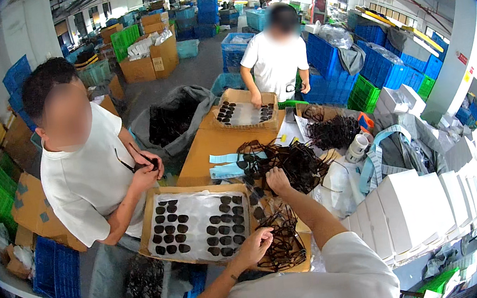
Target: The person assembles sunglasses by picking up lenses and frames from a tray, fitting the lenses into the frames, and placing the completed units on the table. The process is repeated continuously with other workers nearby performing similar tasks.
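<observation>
My left hand (255,247) hovers at the near right corner of a cardboard tray (144,232), its fingers curled together; anything in them is too small to make out. Beside it lies a near heap of dark glasses frames (285,241). My right hand (279,181) reaches farther out, closed, at the edge of a larger tangle of dark glasses frames (300,162); what it grips is hidden. In the tray, dark sunglass lenses (168,229) lie in rows along both sides of a white sheet.
At the left, a co-worker's hands (148,165) hold dark glasses. Across the table, another person's hand (256,99) touches a second tray (247,121) of lenses. White boxes (400,206) line the right side. A white cup (357,147) and grey sack (172,118) flank the table.
</observation>
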